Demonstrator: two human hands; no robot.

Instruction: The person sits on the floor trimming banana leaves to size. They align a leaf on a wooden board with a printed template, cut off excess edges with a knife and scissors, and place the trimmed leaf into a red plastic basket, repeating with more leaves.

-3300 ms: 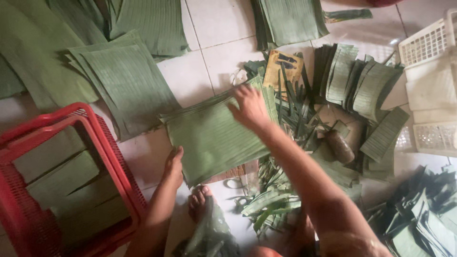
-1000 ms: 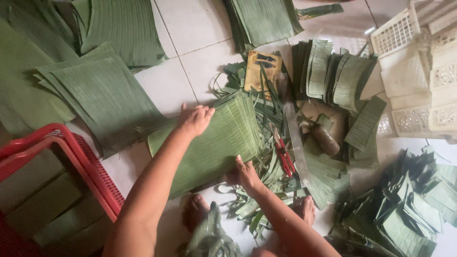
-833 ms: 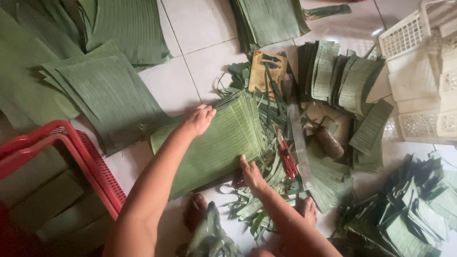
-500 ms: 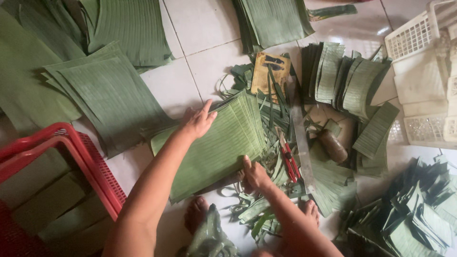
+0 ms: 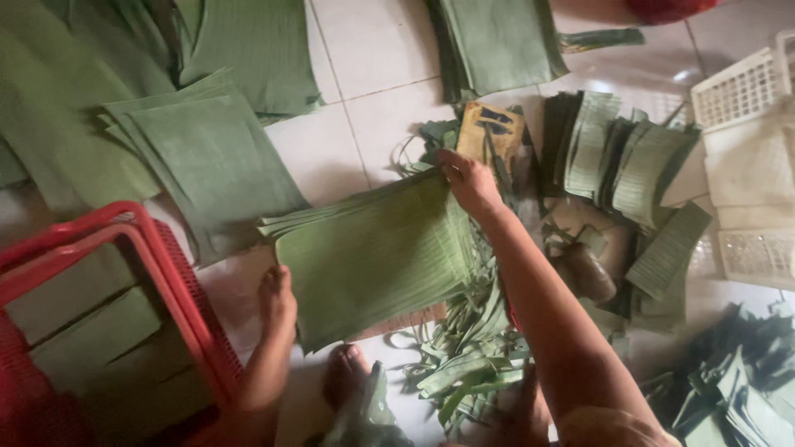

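Observation:
A thick stack of cut green banana leaves (image 5: 373, 257) lies on the tiled floor in front of me. My left hand (image 5: 277, 302) is at the stack's near left corner, fingers curled on its edge. My right hand (image 5: 468, 178) reaches over to the far right corner and grips the leaves there. The two hands hold the stack at opposite corners. My bare foot (image 5: 344, 372) shows just below the stack.
A red plastic basket (image 5: 166, 273) holding folded leaves stands at the left. More leaf stacks (image 5: 207, 157) (image 5: 497, 41) lie behind. Folded leaf strips (image 5: 629, 157), leaf scraps (image 5: 464, 364) and white plastic baskets (image 5: 745, 83) crowd the right side.
My left hand has dropped from the stack's far edge to its near left corner. My right hand has gone from the near right edge up to the far right corner.

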